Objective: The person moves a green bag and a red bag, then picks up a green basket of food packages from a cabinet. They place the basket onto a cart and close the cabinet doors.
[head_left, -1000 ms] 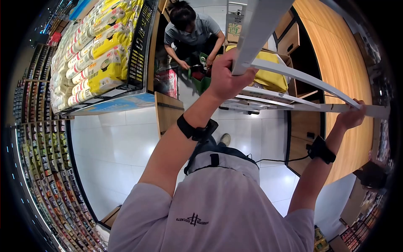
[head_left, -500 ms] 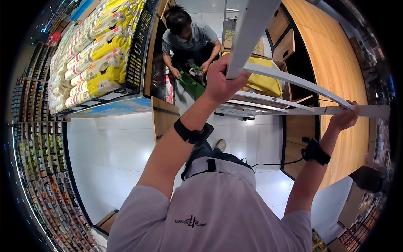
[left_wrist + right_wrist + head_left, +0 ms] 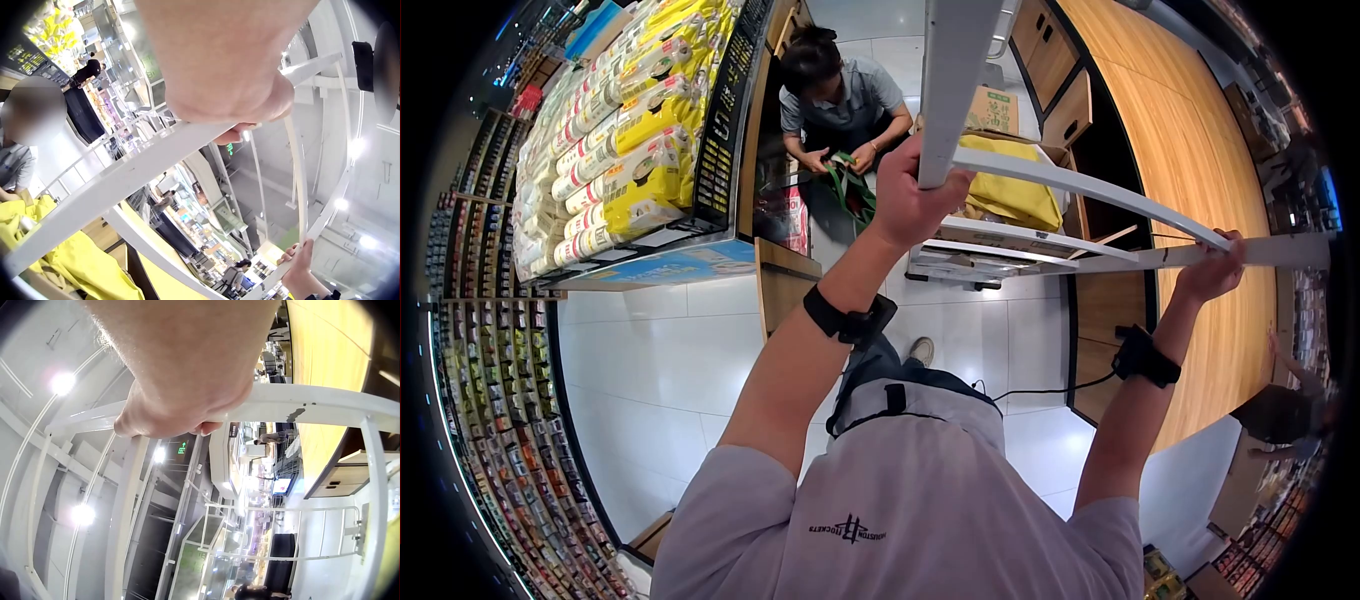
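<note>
Gripping the white frame [image 3: 1090, 187] with both hands, one at each end.
I am curling my left hand [image 3: 915, 195] round the upright post [image 3: 950, 80], fingers wrapped tight. My right hand [image 3: 1208, 275] is closing over the flat rail [image 3: 1285, 252], well off to my right. The frame is hanging in front of me, raised above the floor [image 3: 660, 360], with its long axis running sideways from one hand to the other. Below it a yellow bag [image 3: 1010, 195] is sitting just beyond my left hand, and a crouching person [image 3: 835, 90] is handling a green bag [image 3: 847, 192] farther out.
</note>
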Action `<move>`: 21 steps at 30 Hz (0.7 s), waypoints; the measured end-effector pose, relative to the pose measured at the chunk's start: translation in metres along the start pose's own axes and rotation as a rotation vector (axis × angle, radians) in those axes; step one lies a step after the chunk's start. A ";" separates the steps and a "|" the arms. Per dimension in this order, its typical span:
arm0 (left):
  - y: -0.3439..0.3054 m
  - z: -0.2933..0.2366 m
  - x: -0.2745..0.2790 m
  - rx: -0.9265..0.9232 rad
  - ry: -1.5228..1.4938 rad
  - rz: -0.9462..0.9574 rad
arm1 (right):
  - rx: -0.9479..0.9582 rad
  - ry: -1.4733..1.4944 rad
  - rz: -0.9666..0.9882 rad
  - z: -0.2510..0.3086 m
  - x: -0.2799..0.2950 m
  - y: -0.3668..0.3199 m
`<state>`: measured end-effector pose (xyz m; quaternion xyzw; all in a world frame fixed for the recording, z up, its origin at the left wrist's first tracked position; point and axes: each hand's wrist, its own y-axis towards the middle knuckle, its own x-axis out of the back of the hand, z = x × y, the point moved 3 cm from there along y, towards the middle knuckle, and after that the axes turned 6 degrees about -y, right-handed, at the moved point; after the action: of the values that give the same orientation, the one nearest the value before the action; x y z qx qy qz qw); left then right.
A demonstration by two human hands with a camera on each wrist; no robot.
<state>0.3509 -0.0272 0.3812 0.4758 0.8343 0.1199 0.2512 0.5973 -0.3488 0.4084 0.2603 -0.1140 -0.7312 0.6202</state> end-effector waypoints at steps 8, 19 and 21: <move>0.001 0.002 0.000 -0.021 0.017 -0.008 | 0.008 0.006 -0.010 0.002 -0.002 -0.001; 0.001 0.000 0.002 -0.023 0.096 0.007 | 0.018 0.020 0.007 -0.001 0.001 0.001; 0.001 0.003 0.003 -0.027 0.068 0.012 | 0.013 0.030 0.012 -0.004 0.003 0.002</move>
<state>0.3525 -0.0244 0.3785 0.4729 0.8379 0.1489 0.2283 0.6004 -0.3516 0.4056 0.2746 -0.1108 -0.7226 0.6246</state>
